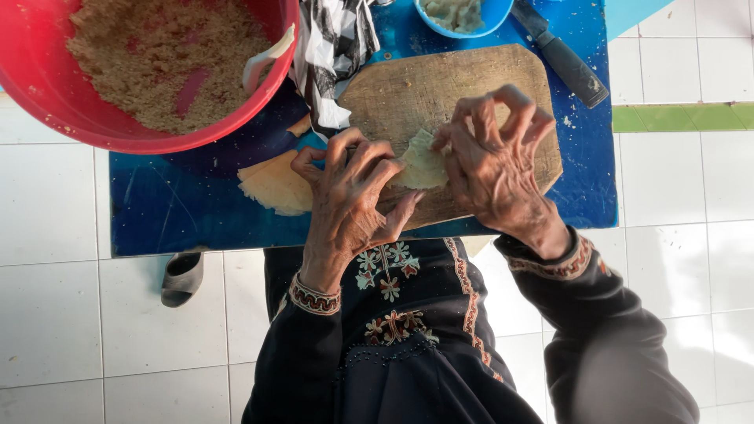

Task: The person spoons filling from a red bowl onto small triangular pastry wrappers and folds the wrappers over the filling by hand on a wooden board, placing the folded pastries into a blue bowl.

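At the left, a red basin (118, 126) is seen filled with brown crumbly filling (157, 63), a pale scoop (265, 63) resting inside. Beside it a stack of pale wrappers (275, 184) lies on the blue table (188, 204). One thin dough wrapper (422, 161) is pinched between the curled fingers of the left hand (353, 196) and right hand (491, 161) over a wooden cutting board (440, 86). Farther up, a blue bowl (487, 22) holds pale dough lumps, and a dark-handled knife (561, 55) lies at the right.

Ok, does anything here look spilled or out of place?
Slightly: a grey sandal lies on the white tiled floor right at the blue mat's edge, and pale crumbs are scattered on the mat beside the wooden cutting board.
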